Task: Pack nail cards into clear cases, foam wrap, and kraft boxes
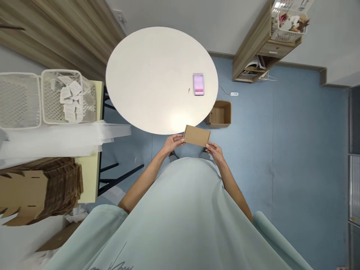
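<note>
A small brown cardboard box (197,135), flat and closed, is held between my two hands just off the near edge of the round white table (149,82). My left hand (173,143) grips its left end, thumb on the near side. At the right end, my right hand (215,151) pinches the lower corner. The box tilts slightly, its right side nearer my body. A phone (198,84) with a pinkish screen lies on the right part of the table, beside a tiny dark mark.
An open cardboard box (222,113) stands on the floor right of the table. On the left, a side table (88,180) bears flattened cardboard boxes (60,187), white sheets (56,139) and a basket (47,97) of white packets. A wooden cabinet (250,41) stands at the back right.
</note>
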`<state>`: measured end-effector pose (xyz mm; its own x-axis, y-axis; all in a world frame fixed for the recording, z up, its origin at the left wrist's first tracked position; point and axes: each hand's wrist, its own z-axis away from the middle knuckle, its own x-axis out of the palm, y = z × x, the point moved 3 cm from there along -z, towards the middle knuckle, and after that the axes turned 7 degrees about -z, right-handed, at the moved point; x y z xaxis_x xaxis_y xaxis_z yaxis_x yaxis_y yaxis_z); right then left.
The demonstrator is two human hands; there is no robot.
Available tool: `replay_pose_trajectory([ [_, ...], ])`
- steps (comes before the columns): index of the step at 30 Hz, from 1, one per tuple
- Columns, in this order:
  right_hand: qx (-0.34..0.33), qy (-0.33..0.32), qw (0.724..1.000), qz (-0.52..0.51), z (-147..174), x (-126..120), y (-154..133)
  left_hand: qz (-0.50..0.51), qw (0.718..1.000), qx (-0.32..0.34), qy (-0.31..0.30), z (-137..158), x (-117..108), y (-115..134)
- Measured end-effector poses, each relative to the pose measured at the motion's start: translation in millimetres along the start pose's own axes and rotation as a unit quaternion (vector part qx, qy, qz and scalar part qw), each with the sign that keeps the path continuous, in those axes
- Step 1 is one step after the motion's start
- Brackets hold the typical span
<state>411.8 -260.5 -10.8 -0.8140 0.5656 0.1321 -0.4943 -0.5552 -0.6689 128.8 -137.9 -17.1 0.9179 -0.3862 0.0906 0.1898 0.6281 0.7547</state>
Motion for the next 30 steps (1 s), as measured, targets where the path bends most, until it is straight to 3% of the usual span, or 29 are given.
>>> replay_pose_trajectory([
  [9, 0.016, -0.026, 0.999, -0.017, -44, -127, -81, -0.011, 1.0, -0.014, 0.02, -50, 150, 30],
  [13, 0.022, -0.033, 0.999, -0.017, -57, -165, -102, -0.033, 0.999, -0.015, 0.014, -72, 195, 42],
  [20, 0.027, -0.021, 0.999, -0.026, -88, -189, -133, -0.061, 0.997, -0.035, -0.01, -125, 230, 58],
  [30, 0.002, 0.037, 0.998, 0.053, -147, -182, -212, -0.095, 0.993, -0.061, -0.036, -241, 284, 82],
])
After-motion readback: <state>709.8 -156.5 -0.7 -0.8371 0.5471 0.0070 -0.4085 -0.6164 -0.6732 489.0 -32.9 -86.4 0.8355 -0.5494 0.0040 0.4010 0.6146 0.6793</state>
